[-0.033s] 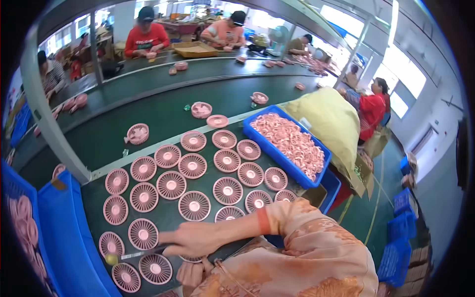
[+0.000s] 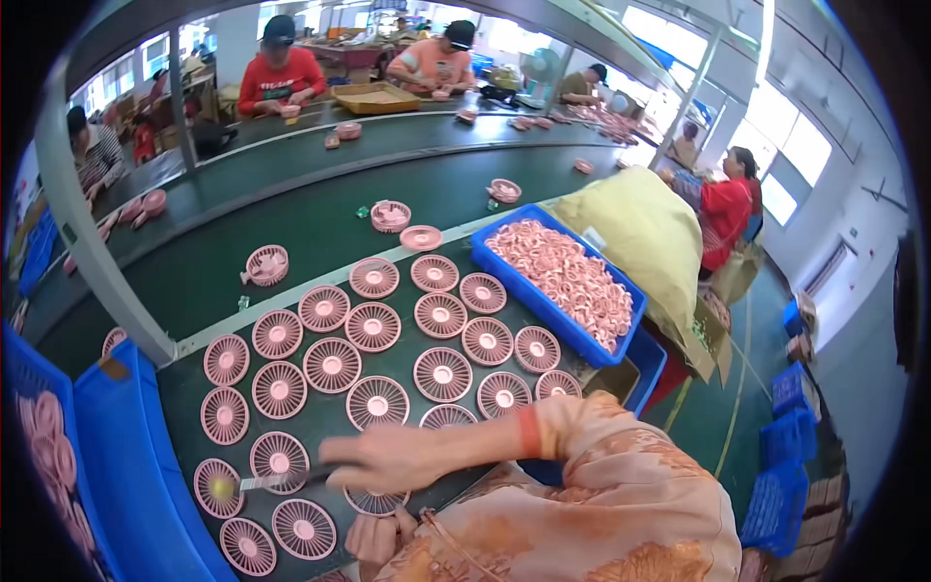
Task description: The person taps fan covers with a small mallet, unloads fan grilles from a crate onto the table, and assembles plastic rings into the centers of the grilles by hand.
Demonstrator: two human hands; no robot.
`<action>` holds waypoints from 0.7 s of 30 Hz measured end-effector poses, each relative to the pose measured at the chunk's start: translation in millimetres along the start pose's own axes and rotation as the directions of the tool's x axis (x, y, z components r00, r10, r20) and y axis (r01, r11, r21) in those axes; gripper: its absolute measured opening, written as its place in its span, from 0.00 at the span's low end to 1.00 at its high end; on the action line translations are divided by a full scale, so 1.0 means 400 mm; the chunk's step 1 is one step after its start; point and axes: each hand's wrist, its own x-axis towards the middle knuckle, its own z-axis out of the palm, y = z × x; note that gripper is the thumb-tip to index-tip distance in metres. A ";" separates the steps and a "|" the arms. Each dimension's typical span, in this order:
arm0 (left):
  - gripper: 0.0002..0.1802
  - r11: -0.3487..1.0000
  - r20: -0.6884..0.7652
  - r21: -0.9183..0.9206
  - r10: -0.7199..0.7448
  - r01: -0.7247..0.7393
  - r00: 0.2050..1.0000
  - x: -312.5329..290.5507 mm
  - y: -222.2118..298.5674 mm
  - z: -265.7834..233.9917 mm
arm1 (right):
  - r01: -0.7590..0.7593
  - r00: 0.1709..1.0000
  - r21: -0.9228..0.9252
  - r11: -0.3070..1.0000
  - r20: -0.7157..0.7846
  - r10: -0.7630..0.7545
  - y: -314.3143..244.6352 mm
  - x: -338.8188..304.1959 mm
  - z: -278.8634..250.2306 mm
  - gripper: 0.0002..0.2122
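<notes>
Head view: the right hand (image 2: 388,463) reaches left, fingers pinched round a slim tool (image 2: 281,478) whose tip touches a pink fan grille (image 2: 219,487); the left hand (image 2: 376,535), seemingly curled, rests below another grille (image 2: 376,501)

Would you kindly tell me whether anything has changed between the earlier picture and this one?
Nothing has visibly changed. The right hand reaches across with a slim tool whose tip sits at a pink fan grille, and the left hand rests near the table edge by another grille, exactly as before. The blue tray of pink parts is also unmoved.
</notes>
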 end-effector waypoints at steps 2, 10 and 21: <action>0.19 0.998 0.030 -0.040 0.052 -0.051 0.998 0.013 0.000 -0.003 | -0.092 0.938 -0.070 0.993 -0.340 0.064 0.061 -0.103 -0.033 0.16; 0.21 0.999 0.115 -0.016 0.050 -0.049 0.992 0.024 -0.011 -0.006 | -0.745 0.143 -0.077 0.662 -0.989 0.046 0.260 -0.483 -0.270 0.13; 0.12 0.998 0.295 -0.028 0.054 -0.048 0.954 0.094 0.064 0.013 | -0.656 0.017 0.275 0.702 -0.926 0.378 0.261 -0.674 -0.165 0.18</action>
